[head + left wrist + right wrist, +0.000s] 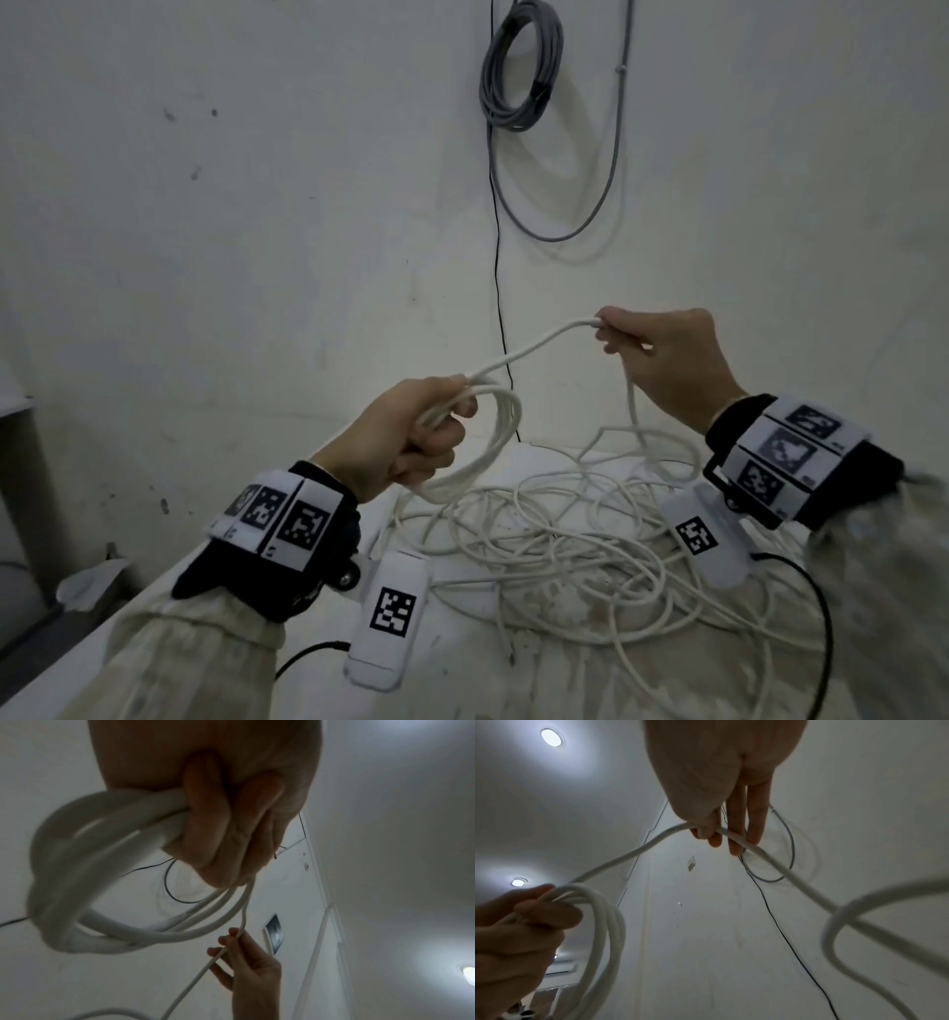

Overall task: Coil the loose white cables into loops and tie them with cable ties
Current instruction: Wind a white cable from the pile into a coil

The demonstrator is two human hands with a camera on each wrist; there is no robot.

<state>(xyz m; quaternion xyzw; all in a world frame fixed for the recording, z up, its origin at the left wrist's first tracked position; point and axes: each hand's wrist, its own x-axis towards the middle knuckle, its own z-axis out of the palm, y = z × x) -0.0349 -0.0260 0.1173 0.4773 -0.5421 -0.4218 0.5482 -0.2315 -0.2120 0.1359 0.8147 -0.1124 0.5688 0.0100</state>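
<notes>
White plaster wall [257, 205], scuffed and spotted, fills the background; a grey cable coil [521, 67] hangs at 12 o'clock with a thin black wire [497, 257] dropping below it. Below the hands, a stained white tabletop [539, 668] carries a loose tangle of cable [554, 539], spread from 5 to 6 o'clock.

The white cable [534, 345] is round, smooth, matte and fairly stiff. The left hand [405, 437] clenches around several stacked loops [493, 442] of it; these turns hang off the fist toward 3 o'clock, and the left wrist view shows the fingers [205, 817] wrapped over the bundled strands where they cross the palm. From that fist a single strand arcs up toward 1 o'clock to the right hand [667, 365], which pinches it between thumb and fingertips [714, 839], the other fingers extended alongside. Past the pinch, the cable falls toward 6 o'clock into the tangle.
</notes>
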